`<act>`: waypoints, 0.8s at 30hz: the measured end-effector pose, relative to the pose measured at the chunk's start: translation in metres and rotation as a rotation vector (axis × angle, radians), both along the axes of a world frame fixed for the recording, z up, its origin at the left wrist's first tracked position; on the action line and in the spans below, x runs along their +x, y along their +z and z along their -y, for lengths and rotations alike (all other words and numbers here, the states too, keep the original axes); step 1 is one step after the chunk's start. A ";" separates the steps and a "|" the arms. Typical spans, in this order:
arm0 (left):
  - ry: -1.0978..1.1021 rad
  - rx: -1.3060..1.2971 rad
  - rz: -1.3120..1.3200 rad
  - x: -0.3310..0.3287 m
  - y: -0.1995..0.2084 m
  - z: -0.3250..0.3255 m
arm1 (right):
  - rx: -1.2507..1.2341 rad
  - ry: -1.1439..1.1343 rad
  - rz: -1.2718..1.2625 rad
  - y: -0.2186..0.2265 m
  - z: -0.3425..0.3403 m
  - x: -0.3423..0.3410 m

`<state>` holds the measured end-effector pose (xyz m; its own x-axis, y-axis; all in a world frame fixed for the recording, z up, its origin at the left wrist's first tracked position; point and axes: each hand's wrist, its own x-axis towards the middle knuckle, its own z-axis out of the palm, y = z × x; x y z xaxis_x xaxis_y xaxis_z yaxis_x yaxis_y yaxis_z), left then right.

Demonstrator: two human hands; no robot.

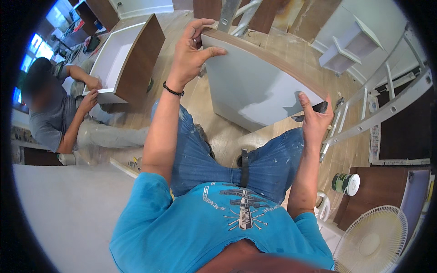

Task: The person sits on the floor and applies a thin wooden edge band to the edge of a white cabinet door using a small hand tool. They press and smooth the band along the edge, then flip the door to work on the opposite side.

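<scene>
A flat cabinet panel (255, 86) with a pale grey-white face and a wood-brown edge stands tilted in front of my legs. My left hand (191, 57) grips its far left corner, the thumb on the pale face and the fingers over the edge. At the right corner my right hand (316, 118) holds it too, thumb up against the face and the other fingers mostly hidden. A small dark object (321, 107) shows beside that thumb; its kind is unclear.
At the left a co-worker (59, 104) sits on the floor with both hands on a white-and-brown cabinet box (139, 63). Aluminium ladders (382, 111) stand at the right and beyond the panel. A paint bucket (346, 184), a white fan (371, 243) and a white shelf unit (350, 48) are at the right.
</scene>
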<state>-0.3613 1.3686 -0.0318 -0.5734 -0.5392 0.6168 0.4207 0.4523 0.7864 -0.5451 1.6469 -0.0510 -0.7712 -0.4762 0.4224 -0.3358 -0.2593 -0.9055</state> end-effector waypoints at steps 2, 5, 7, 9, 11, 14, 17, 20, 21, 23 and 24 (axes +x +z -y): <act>0.023 0.012 0.003 0.006 -0.006 0.003 | 0.023 0.028 -0.005 -0.004 0.008 0.000; 0.087 -0.011 0.024 0.017 -0.016 0.014 | 0.055 0.027 -0.007 -0.008 0.018 0.003; 0.112 -0.036 0.026 0.021 -0.023 0.017 | 0.067 0.005 -0.018 -0.007 0.023 0.007; 0.112 -0.058 0.009 0.021 -0.022 0.017 | 0.101 -0.011 -0.047 -0.006 0.025 0.004; 0.120 -0.086 0.043 0.020 -0.018 0.016 | 0.159 -0.030 -0.099 -0.002 0.021 -0.005; 0.136 -0.107 0.061 0.023 -0.022 0.020 | 0.288 -0.144 -0.124 0.005 0.006 -0.016; 0.094 -0.056 0.084 0.026 -0.021 0.020 | 0.218 -0.216 -0.419 0.030 0.002 -0.016; 0.062 -0.029 0.083 0.027 -0.023 0.019 | 0.110 -0.172 -0.599 0.067 0.010 0.003; 0.056 -0.038 0.079 0.027 -0.022 0.021 | 0.077 -0.108 -0.631 0.080 0.019 0.012; 0.023 -0.019 0.066 0.020 -0.023 0.021 | 0.022 -0.016 -0.703 0.106 0.033 0.019; 0.029 -0.018 0.081 0.025 -0.023 0.021 | -0.024 0.041 -0.730 0.114 0.050 0.012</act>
<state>-0.3366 1.3477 -0.0553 -0.6057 -0.5459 0.5790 0.3427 0.4777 0.8089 -0.5332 1.5965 0.0635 -0.2708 -0.4828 0.8328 -0.8416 -0.3011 -0.4483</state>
